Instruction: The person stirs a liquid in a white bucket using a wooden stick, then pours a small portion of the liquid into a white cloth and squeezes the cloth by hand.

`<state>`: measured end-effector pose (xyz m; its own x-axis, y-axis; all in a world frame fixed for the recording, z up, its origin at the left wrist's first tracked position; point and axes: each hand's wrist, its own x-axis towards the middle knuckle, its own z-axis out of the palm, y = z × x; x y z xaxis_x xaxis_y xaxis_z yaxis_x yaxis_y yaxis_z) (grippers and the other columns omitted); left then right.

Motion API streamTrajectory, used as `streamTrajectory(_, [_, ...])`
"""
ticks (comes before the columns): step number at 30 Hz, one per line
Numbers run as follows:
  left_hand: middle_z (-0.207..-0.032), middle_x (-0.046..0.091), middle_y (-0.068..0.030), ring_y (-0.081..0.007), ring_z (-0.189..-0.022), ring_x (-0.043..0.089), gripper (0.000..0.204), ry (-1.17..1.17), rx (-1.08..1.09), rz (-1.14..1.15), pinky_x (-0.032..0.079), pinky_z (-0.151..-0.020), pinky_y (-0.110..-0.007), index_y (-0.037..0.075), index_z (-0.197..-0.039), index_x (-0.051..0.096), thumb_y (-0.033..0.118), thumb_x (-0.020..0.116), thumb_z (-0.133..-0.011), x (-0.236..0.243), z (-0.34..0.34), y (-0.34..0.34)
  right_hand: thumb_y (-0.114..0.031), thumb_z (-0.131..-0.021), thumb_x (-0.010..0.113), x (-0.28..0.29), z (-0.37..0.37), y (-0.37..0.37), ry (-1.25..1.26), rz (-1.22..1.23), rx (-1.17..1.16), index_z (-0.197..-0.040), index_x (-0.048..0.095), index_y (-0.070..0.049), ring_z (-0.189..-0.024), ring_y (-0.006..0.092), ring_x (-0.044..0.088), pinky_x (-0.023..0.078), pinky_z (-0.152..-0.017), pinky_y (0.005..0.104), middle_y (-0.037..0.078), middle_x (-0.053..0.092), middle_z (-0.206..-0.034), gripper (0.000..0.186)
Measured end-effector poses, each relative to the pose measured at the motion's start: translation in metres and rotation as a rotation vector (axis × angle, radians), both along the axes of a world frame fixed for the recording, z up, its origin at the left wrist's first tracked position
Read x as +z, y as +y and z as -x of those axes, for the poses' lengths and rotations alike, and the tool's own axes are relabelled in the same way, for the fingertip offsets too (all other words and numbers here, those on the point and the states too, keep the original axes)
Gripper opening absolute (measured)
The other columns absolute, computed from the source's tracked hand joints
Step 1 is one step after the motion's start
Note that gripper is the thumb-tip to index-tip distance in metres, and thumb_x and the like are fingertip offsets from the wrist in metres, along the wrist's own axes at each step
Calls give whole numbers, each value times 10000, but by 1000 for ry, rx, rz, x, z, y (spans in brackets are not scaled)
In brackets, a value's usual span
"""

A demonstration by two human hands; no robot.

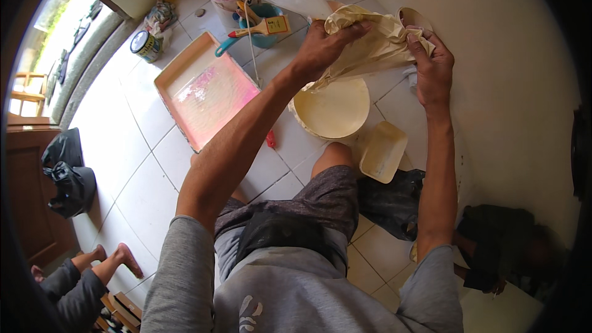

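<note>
Head view: left hand (327, 48) and right hand (435, 73) both grip a crumpled cream plastic bag (381, 43), far right, above a round cream plastic tub (333, 110). If either grip slipped, any wet residue could drip onto the white floor tiles (148, 126).

White-tiled floor (135, 132) bearing a tray (174, 110) (pink-smeared), a cream tub (328, 132), a can (147, 48)

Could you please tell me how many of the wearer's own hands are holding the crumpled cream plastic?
2: the left hand grips the left side of the crumpled cream plastic, and the right hand its right side. Some fingers are hidden.
</note>
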<state>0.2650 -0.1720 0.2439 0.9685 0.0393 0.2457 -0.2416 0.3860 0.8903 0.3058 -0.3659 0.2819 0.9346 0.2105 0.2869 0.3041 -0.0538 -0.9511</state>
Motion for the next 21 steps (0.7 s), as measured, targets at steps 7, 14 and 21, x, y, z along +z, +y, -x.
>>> streamTrajectory(7, [-890, 664, -44, -108, -795, 592, 277, -39, 75, -25, 492, -713, -286, -5, -973, 659, 248, 689, -866, -4, -3, -5, -273, -973, 536, 2, -4, 0, -219, 327, -135, -924, 620, 19, -701, 46, 489, 425, -664, 214, -5, 604, -759, 308])
streamTrajectory(14, [-928, 647, -61, -120, -817, 615, 363, 220, 37, 54, 510, -715, -279, 1, -1067, 617, 313, 649, -883, 9, -2, -15, -249, -970, 514, -7, 4, -3, 149, -44, -88, -1053, 587, 10, -934, 76, 516, 407, -868, 242, 11, 589, -981, 282])
streamTrajectory(21, [-1060, 620, -80, -193, -961, 622, 460, 326, -196, 438, 505, -816, -294, -3, -1232, 507, 260, 657, -886, -7, -7, -9, -179, -890, 538, 10, 13, 5, 380, -160, 197, -1127, 576, 5, -943, 103, 553, 438, -855, 254, 38, 602, -1013, 302])
